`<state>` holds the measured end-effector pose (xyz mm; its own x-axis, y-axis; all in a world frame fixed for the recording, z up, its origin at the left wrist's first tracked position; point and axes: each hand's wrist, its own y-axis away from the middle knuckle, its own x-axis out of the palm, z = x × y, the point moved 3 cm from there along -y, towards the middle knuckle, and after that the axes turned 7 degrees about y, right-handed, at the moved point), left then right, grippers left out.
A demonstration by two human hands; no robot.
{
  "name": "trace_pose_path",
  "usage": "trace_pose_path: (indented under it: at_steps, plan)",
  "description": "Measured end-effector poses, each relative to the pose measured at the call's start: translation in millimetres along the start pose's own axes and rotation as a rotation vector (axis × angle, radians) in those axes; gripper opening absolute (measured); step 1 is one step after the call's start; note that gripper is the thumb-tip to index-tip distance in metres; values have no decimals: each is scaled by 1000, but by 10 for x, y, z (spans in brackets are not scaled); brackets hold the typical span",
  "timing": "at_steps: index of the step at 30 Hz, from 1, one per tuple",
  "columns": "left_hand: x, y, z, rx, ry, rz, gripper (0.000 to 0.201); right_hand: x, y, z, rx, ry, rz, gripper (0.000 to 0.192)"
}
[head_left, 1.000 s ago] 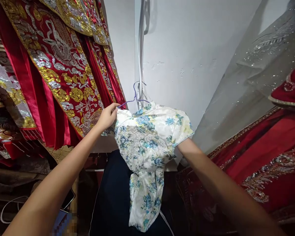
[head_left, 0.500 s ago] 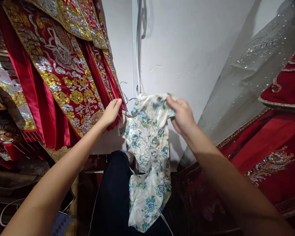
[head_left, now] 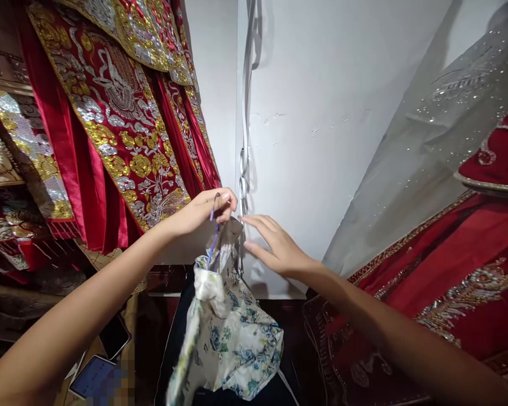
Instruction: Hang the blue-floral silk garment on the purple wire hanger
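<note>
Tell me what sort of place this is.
Probably a costume or bridal-wear storeroom. Red garments with gold and silver embroidery hang at one side, another red beaded gown at the other, and the left hand holds a floral dress on a hanger.

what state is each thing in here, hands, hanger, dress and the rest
left hand: closed, pinching the purple hanger and the garment's top
right hand: open, fingers spread, beside the garment's top, gripping nothing
purple hanger: held, tilted steeply down
floral dress: slipped partly off, bunched and drooping
red embroidered garments: hanging on the left
phone: lying flat, screen lit
white cable: hanging down the wall
</note>
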<state>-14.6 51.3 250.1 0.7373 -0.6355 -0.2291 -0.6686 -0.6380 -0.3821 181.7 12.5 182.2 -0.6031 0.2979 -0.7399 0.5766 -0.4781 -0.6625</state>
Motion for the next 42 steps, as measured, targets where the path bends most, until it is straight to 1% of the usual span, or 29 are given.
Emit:
trace_pose_path:
  at_steps: [1,2,3,5,7,8,10,11,12,13,14,16,17,18,19,21,24,26,27,29,31,32,34,36,37,39,42]
  plan:
    - [48,-5,-44,-5,12,33,38,44,-26,-128,50,12,35,53]
    - [83,-9,-84,-7,19,55,37,96,-41,-225,61,17,71,55]
    - [102,-11,-117,-4,24,65,37,149,-42,-294,49,12,98,53]
    - [96,-6,-161,10,35,54,36,238,-12,-381,35,-16,121,40]
    - [52,6,-172,29,52,16,35,273,34,-435,75,-53,80,30]
    - [30,12,-169,35,65,-1,34,272,50,-456,107,-71,46,30]
    - [25,19,-155,30,90,1,34,254,41,-484,152,-104,-8,41]
    - [51,18,-150,15,86,31,34,248,12,-485,148,-119,-19,49]
    - [97,16,-149,-5,67,81,34,248,-30,-477,126,-133,-18,54]
    - [154,14,-156,-22,40,140,34,255,-79,-459,86,-149,-6,55]
    - [216,14,-169,-32,12,198,35,270,-127,-434,39,-169,15,48]
    - [315,19,-212,-34,-36,283,36,306,-192,-385,-53,-209,64,28]
    - [338,25,-233,-31,-50,301,36,320,-199,-373,-81,-215,88,24]
    - [337,32,-247,-29,-58,299,36,324,-185,-376,-92,-202,102,24]
    - [312,41,-252,-32,-59,277,36,317,-152,-400,-82,-168,106,25]
    - [200,57,-225,-39,-33,176,36,256,-42,-520,19,-63,66,24]
    - [-18,71,-114,-42,82,-54,33,71,168,-807,215,85,-82,20]
    - [-115,65,-34,-40,179,-179,39,-69,278,-1005,280,122,-195,20]
    - [-137,56,-4,-39,214,-215,43,-138,315,-1103,309,120,-253,21]
    - [-144,31,31,-34,206,-238,47,-272,353,-1305,406,93,-377,23]
    - [-135,6,47,-12,56,-249,46,-385,337,-1494,527,64,-466,27]
    - [-138,-4,54,7,-68,-271,44,-428,305,-1575,582,54,-477,29]
    - [-166,-17,78,45,-338,-340,40,-487,207,-1695,674,29,-451,32]
    - [-217,-31,122,68,-528,-392,37,-518,89,-1752,747,-32,-414,36]
    - [-247,-41,152,71,-572,-401,35,-521,31,-1759,779,-84,-390,38]
    - [-311,-61,213,78,-583,-398,31,-506,-68,-1745,830,-224,-333,42]
    - [-406,-69,292,83,-612,-415,29,-462,-151,-1699,919,-474,-241,42]
